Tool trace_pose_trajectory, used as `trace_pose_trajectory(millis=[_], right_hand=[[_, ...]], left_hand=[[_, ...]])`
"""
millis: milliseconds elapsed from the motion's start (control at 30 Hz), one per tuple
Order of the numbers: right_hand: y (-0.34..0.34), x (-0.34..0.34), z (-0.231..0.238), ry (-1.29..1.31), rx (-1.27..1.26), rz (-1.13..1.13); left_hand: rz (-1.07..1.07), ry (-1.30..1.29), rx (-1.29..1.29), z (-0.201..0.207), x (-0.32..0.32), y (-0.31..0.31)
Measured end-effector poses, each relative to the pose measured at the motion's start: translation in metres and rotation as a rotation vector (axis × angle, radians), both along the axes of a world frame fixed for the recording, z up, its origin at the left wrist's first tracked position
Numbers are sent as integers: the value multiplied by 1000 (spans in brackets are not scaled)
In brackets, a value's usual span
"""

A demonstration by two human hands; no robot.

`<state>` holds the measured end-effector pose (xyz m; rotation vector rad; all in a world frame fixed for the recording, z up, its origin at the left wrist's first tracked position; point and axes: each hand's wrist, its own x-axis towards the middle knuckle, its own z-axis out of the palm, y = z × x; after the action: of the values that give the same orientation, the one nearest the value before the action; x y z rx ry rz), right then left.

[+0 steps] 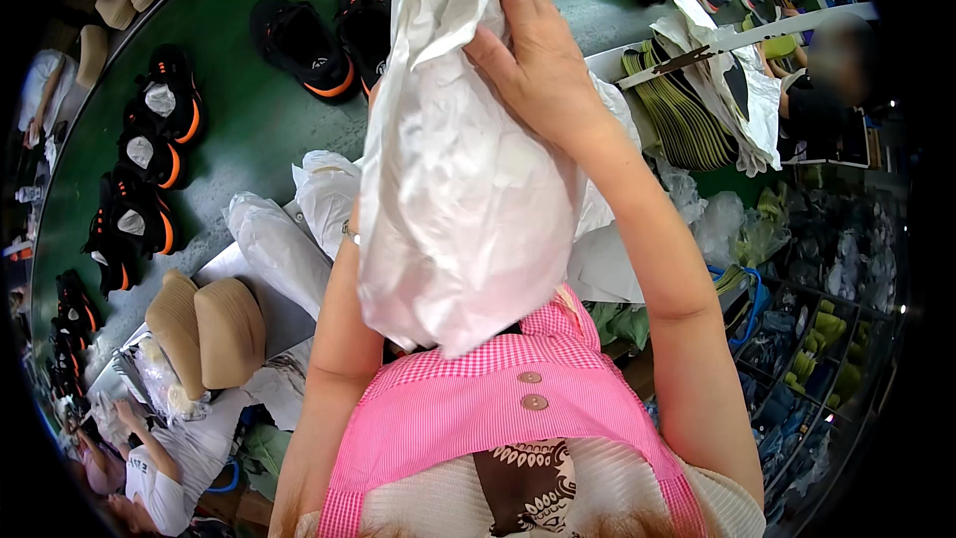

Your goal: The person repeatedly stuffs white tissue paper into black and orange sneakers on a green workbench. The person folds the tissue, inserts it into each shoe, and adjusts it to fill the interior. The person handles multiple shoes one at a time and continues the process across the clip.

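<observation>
A large crumpled sheet of white wrapping paper (463, 189) hangs in front of my chest, over the edge of the green table. My right hand (538, 65) grips its upper right edge, the thumb and fingers closed on the paper. Behind the sheet goes my left forearm (344, 349), with a band at the wrist. The paper hides nearly all of my left hand, so its fingers cannot be made out. Just beyond the sheet, a pair of black shoes with orange soles (334, 82) stands on the green table (234, 179), one partly covered by the paper.
More black-and-orange shoes (134, 209) line the table's left side. White wrapped bundles (279, 239) and beige curved pads (229, 334) lie near my left arm. Right of me are stacked olive insoles (682, 115) and a rack of bagged items (827, 339). Other people work at both sides.
</observation>
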<state>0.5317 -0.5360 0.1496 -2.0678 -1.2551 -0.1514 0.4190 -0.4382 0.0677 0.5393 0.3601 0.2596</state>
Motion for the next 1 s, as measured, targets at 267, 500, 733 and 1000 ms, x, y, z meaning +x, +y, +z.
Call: trace_pose_trajectory(millis=[267,500,733,1000], right_hand=[[-16,5,-3,401,-204,38],[-19,9,7,599,-332,18],[-20,14,-40,387,-174,69],[-5,-18,22,189,-389,-13]], left_hand=[[50,62,95,13,13,4],[106,253,503,39,10,17],[297,7,1777,71,5,-14],[841,248,2265,54,40,51]])
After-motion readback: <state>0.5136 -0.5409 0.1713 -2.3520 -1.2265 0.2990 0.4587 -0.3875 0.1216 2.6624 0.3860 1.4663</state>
